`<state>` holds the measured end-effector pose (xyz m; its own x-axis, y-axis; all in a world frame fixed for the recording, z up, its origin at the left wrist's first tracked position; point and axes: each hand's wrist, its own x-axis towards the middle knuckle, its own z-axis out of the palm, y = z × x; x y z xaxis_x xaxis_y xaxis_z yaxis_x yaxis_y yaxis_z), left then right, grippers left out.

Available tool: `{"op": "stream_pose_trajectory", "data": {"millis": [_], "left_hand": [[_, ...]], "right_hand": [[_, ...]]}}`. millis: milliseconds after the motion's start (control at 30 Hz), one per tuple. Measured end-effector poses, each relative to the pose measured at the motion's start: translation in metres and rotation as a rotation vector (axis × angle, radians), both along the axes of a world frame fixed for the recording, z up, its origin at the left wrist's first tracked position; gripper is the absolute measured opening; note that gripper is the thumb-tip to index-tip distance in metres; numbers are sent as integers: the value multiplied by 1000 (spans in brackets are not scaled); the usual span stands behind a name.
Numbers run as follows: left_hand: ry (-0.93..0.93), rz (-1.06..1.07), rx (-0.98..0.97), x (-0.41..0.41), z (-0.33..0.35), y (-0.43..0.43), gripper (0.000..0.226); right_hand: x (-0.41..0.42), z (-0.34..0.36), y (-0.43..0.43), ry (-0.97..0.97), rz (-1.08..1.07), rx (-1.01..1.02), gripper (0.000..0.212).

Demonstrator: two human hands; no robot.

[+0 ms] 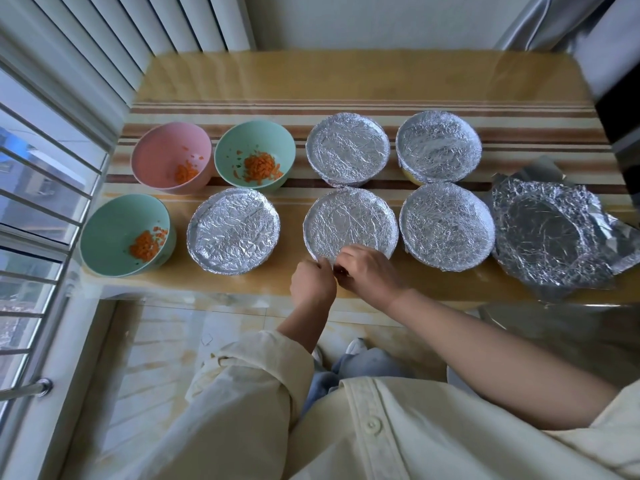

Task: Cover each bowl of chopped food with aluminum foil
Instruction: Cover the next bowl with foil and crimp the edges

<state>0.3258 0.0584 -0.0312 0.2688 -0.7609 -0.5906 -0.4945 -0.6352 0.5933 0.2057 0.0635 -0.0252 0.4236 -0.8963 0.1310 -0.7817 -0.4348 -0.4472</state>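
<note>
The left hand (313,280) and right hand (369,271) meet at the near rim of the front-middle bowl (389,242). Both have their fingers curled and pinch the edge of the foil (349,220) that lies across its top. The foil is crinkled and appears to be tucked down all round the rim.

Foil like this is thin, light and holds a crease, but it probably tears if pulled hard. It is best taken at the overhanging edge and pressed under the rim in small pinches, not dragged across the top. The bowl looks light and may slide on the glossy bench (346,74), so one hand should steady it.

Four more covered bowls (233,230) sit around it: one on each side and two behind. Three open bowls hold chopped carrot (259,166) at the left end, towards the window: a pink bowl (162,147), a green bowl (242,140) beside it and a second green one (110,223) in front. These are not yet covered. Spare foil (550,233) lies crumpled at the right end, dented with a round shape.
</note>
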Motion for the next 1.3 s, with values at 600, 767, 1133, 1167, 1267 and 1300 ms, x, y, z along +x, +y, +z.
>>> {"op": "stream_pose_trajectory", "data": {"millis": [600, 767, 1133, 1167, 1267, 1300], "left_hand": [[7, -6, -30, 5, -3, -3, 52], [44, 38, -21, 1, -12, -5, 46], [96, 33, -20, -5, -9, 0, 43], [94, 28, -17, -4, -9, 0, 42], [81, 3, -7, -1, -6, -1, 41], [79, 3, -3, 0, -6, -1, 40]], "right_hand": [[-9, -4, -2, -7, 5, 11, 16], [-6, -4, -2, 0, 8, 23, 19], [0, -4, -3, -47, -31, 40, 21], [1, -4, -3, -51, -38, 45, 21], [2, -4, -2, -63, -51, 47, 21], [2, -3, -2, -67, -52, 44, 21]]}}
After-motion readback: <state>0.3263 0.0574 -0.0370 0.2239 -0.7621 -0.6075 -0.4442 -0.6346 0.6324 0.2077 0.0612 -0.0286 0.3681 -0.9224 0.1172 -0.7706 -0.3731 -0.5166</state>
